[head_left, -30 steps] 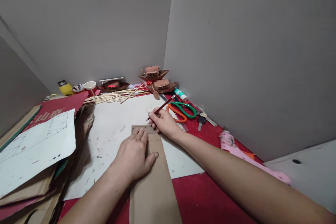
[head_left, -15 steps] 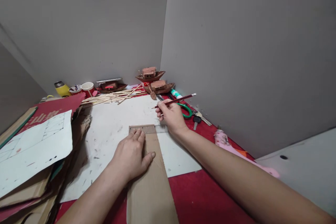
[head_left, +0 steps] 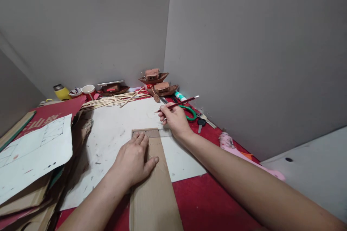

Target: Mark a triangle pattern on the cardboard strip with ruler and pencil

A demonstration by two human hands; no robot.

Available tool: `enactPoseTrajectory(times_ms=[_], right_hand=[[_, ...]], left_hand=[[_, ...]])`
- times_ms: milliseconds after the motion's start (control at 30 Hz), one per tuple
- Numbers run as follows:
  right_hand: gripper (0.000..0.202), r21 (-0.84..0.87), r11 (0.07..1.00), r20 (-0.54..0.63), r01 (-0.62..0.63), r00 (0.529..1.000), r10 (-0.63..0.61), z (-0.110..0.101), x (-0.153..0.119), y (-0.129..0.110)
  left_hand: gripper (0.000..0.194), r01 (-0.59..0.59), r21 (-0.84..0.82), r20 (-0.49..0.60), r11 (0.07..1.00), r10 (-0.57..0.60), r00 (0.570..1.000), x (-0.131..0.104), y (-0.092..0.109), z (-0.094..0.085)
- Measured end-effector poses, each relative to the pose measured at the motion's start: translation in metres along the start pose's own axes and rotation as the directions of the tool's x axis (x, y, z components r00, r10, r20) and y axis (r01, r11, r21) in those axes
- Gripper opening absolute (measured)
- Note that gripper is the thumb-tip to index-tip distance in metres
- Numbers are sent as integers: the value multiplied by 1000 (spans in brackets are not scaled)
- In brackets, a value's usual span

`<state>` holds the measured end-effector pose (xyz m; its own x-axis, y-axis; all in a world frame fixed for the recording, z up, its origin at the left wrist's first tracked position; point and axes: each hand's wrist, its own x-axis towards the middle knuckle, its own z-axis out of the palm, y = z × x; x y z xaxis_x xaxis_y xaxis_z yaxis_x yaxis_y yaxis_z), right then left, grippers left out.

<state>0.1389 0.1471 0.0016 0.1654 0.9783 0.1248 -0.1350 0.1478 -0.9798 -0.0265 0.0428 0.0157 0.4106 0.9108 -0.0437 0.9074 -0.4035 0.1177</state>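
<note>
My left hand (head_left: pixel 132 160) lies flat, its fingertips pressing on a clear ruler (head_left: pixel 152 133) and its thumb out to the side on a brown cardboard strip (head_left: pixel 155 198). The ruler spans the strip near its far end and reaches right, toward my other wrist. In my right hand (head_left: pixel 176 122) a dark red pencil (head_left: pixel 188 101) is pinched, held slanting above the white sheet (head_left: pixel 108 130). Its point faces left and its silver end faces up to the right. The pencil's tip appears clear of the cardboard.
Model boats (head_left: pixel 162 88), thin wooden sticks (head_left: pixel 108 100), paper cups (head_left: pixel 88 92) and a yellow bottle (head_left: pixel 61 93) line the back. Green-handled scissors (head_left: pixel 191 113) and keys (head_left: pixel 201 124) lie right. Stacked cardboard with a drawn sheet (head_left: pixel 40 155) fills the left. Grey walls (head_left: pixel 230 43) enclose the table.
The whole view has shifted slightly, so things sit a little further left. Both hands keep their places: the left on the ruler, the right holding the pencil.
</note>
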Motion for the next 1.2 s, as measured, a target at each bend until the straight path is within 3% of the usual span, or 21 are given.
enactPoseTrajectory(times_ms=[367,667,1200], right_hand=[[15,-25,999,51,-46,998,47,2,-2,6],[22,-122,990,247,-67,964,96,10,-9,18],[19,-372,913,387,164,922,-8,12,-9,22]], left_hand=[[79,17,28,6,999,-17,1000,0,7,3],[85,21,22,0,1000,-21,1000,0,13,4],[84,21,27,-7,999,-21,1000,0,13,5]])
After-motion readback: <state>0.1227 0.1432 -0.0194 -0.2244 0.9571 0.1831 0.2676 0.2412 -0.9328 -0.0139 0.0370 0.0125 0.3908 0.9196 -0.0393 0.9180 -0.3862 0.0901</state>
